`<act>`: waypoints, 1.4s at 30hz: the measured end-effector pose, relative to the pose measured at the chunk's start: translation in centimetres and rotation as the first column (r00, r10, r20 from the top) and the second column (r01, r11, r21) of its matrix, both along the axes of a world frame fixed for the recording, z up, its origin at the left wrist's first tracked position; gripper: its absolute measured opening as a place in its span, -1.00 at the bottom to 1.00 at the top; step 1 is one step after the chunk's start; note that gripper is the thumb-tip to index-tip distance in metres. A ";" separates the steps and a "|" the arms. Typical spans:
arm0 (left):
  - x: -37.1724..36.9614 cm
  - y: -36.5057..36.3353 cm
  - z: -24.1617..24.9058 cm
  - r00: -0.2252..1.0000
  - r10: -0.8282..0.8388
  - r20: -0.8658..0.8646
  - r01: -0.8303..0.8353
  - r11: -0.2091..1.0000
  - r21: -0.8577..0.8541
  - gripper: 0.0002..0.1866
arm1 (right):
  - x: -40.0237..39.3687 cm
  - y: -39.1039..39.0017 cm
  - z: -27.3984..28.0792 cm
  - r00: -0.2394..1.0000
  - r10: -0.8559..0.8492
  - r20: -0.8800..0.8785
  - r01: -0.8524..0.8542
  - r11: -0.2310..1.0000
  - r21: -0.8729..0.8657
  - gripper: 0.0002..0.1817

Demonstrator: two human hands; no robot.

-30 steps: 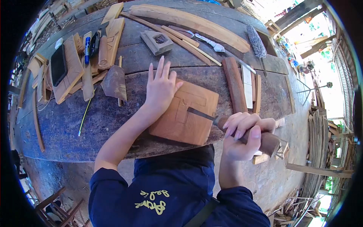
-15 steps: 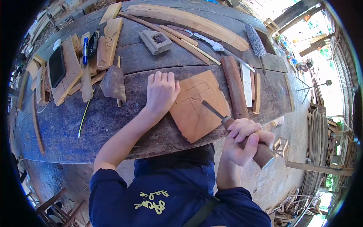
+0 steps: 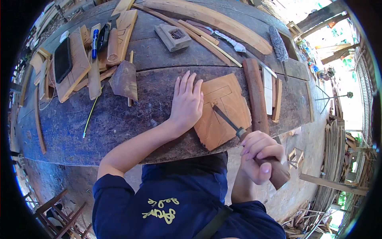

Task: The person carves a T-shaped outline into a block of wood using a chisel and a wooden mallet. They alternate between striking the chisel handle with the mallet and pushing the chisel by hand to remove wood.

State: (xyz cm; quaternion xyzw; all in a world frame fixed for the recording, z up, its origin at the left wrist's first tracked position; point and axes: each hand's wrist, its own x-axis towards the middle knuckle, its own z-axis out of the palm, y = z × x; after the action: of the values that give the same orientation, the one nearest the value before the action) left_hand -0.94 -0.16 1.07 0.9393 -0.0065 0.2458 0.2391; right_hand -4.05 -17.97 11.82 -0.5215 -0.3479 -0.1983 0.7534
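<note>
Right grip (image 3: 262, 153) closed round the chisel (image 3: 228, 118), left grip (image 3: 186, 105) open against the block (image 3: 211, 133), we pare best with shallow strokes inside the outline (image 3: 229, 88)

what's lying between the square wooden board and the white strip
A thick reddish-brown wooden bar lies between the square wooden board and the white strip, seen in the head view.

Navy short-sleeved shirt (image 3: 179, 199), yellow script lettering (image 3: 161, 210), dark strap (image 3: 215, 227).

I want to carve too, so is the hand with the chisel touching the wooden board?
No, the right hand grips only the handle; just the chisel's blade meets the board.
</note>
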 end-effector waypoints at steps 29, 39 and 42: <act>0.4 0.1 -0.5 1.000 -0.006 -0.012 0.006 0.999 0.041 -0.68 | -0.1 -1.5 -2.3 0.991 -0.128 0.047 0.131 0.988 -0.081 -0.85; 0.4 0.2 -0.4 1.000 -0.008 -0.013 0.008 1.000 0.027 -0.68 | 0.5 -1.1 -1.9 0.996 -0.081 0.035 0.085 0.990 -0.109 -0.86; 0.3 0.1 -0.3 0.999 -0.011 -0.034 0.012 1.000 0.008 -0.66 | 0.4 -0.7 -1.6 0.997 -0.079 -0.007 0.078 0.993 -0.090 -0.87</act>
State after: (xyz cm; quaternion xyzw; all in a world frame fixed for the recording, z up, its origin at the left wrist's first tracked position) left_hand -0.62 -0.05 0.75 0.9443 -0.0088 0.2282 0.2369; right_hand -3.68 -18.72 10.17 -0.5691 -0.3317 -0.2091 0.7228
